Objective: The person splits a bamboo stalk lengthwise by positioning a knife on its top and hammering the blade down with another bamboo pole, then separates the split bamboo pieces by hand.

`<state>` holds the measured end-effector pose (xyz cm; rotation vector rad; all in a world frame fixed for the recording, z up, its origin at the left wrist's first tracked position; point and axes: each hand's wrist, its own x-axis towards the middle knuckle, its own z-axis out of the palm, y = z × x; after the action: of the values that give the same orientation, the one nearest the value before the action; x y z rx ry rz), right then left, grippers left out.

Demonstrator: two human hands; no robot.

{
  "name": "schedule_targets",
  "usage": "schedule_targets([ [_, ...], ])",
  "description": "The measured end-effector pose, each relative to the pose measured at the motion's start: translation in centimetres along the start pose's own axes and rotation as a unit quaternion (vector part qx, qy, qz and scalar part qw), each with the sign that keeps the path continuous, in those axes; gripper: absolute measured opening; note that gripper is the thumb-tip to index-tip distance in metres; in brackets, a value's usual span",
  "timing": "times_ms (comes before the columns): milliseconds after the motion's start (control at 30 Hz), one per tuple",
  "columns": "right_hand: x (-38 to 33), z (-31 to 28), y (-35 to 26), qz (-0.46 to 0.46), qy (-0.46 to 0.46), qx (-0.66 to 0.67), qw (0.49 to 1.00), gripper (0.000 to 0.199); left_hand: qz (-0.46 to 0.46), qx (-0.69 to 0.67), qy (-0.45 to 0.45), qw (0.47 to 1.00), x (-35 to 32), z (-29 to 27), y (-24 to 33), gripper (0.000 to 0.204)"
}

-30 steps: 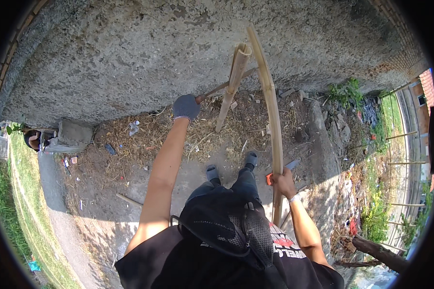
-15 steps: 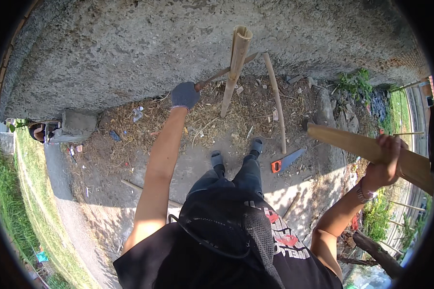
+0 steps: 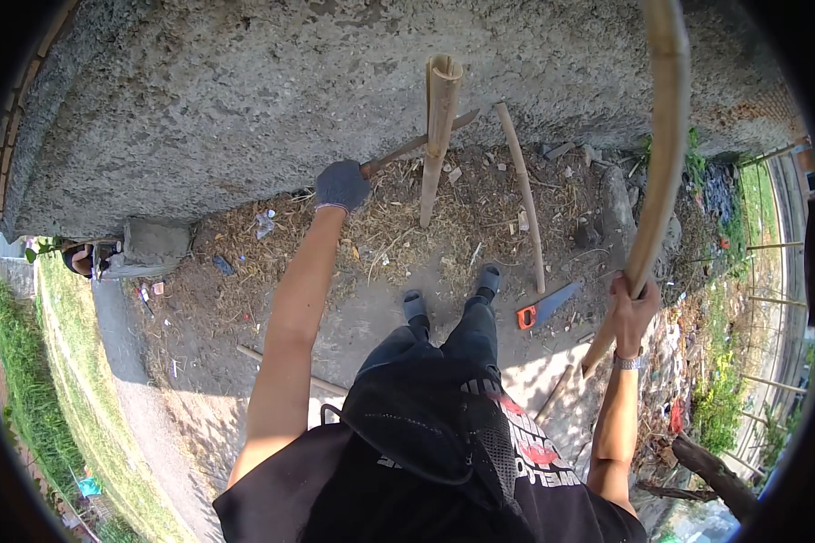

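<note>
My left hand (image 3: 341, 185), in a dark glove, grips the wooden handle of a blade tool (image 3: 417, 145) whose end lies across an upright bamboo pole (image 3: 439, 136) standing by the rough concrete wall (image 3: 244, 90). My right hand (image 3: 632, 308), bare with a wristwatch, holds a long split bamboo strip (image 3: 661, 154) that rises up and curves toward the top right. A thinner bamboo stick (image 3: 522, 204) leans on the wall to the right of the pole. My feet (image 3: 453, 294) stand on the dirt below the pole.
A handsaw with an orange handle (image 3: 541, 308) lies on the ground by my right foot. Bamboo shavings and litter (image 3: 380, 235) cover the soil at the wall's foot. A concrete block (image 3: 154, 244) sits at left, weeds and stakes (image 3: 761, 299) at right.
My right hand swung the bamboo strip from lying out to the right up to nearly vertical. The left hand stayed on the tool handle at the pole.
</note>
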<state>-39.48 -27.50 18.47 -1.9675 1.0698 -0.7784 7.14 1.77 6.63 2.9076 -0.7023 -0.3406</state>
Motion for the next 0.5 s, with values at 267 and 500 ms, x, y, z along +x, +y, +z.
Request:
schedule_targets([
  [267, 7.3, -17.5, -13.3, -0.221, 0.092, 0.395, 0.887, 0.016, 0.024, 0.005, 0.002, 1.000, 1.3, 0.2, 0.1, 0.043],
  [500, -6.7, 10.4, 8.8, 0.061, -0.251, -0.284, 0.923, 0.025, 0.031, 0.000, 0.001, 1.000, 1.1, 0.1, 0.3, 0.048],
])
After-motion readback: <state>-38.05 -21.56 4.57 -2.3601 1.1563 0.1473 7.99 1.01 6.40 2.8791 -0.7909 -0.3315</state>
